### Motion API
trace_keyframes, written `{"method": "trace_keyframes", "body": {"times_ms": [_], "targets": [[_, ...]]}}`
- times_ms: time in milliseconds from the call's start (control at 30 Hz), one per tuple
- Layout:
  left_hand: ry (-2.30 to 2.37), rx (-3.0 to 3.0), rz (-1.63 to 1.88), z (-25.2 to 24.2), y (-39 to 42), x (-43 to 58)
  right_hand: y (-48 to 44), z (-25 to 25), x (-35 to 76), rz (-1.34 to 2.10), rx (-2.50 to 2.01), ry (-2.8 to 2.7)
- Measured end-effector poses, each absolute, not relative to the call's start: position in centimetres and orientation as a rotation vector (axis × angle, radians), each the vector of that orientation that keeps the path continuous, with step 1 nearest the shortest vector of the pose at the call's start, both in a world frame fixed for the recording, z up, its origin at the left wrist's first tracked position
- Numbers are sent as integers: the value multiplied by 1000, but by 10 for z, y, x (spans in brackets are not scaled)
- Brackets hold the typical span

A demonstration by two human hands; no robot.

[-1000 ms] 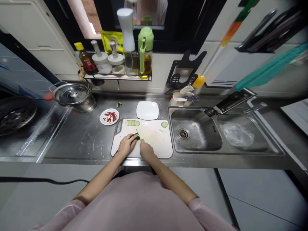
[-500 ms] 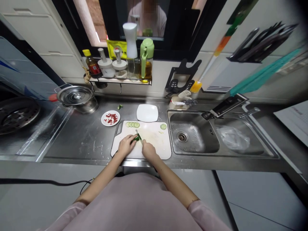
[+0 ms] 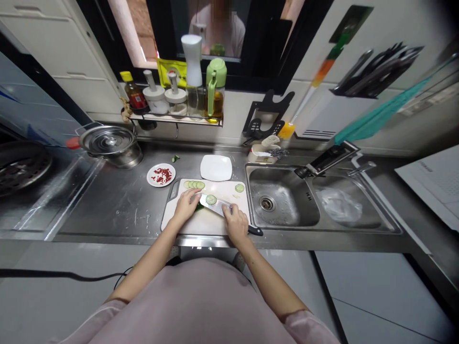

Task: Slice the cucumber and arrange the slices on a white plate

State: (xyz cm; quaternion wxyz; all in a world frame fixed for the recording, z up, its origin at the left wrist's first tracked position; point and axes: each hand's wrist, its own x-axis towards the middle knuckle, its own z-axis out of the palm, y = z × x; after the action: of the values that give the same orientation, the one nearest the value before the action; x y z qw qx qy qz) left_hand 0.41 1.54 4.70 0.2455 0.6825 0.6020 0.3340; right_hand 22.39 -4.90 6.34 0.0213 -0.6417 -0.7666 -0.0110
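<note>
A kitchen knife (image 3: 217,207) lies tilted flat over the white cutting board (image 3: 201,226), its black handle pointing right. My right hand (image 3: 236,224) is closed on it, with fingers on the blade near the handle. One round cucumber slice (image 3: 211,199) rests on the blade. At the blade's tip is my left hand (image 3: 185,206), fingers stretched out and apart. Dark green cucumber (image 3: 198,207) shows beside that hand, mostly hidden by the blade. Several cucumber slices (image 3: 194,184) form a row at the board's upper left, and another slice (image 3: 239,188) lies at the upper right.
Behind the board stands a white square plate (image 3: 216,167). A small plate (image 3: 152,180) with chopped red bits is to the left, near cucumber ends (image 3: 175,158). Farther left is a steel pot (image 3: 131,156). The sink (image 3: 287,220) adjoins on the right; a condiment rack (image 3: 179,118) hangs behind.
The knife has turned from upright slicing to lying nearly flat, its handle swinging right, with a slice now on it. My left hand has come off its grip on the cucumber.
</note>
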Motion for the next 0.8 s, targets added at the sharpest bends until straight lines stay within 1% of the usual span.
{"method": "trace_keyframes", "body": {"times_ms": [100,233,400,533,667,800], "targets": [[1557,1999,787,57,27,9,-48,59,227,-88,-1922,-2384],[1523,2162,575,62,37,12,-45,59,230,-80,-1880,-2408],[1440,2192,564,62,40,17,-43,62,232,-53,-1931,-2413],[1472,2086,602,64,38,26,-44,62,235,-24,-1949,-2406],[1502,1832,638,59,41,34,-47,57,243,-38,-1966,-2395],[1679,1529,662,44,54,36,-51,49,254,-52,-1998,-2381]]}}
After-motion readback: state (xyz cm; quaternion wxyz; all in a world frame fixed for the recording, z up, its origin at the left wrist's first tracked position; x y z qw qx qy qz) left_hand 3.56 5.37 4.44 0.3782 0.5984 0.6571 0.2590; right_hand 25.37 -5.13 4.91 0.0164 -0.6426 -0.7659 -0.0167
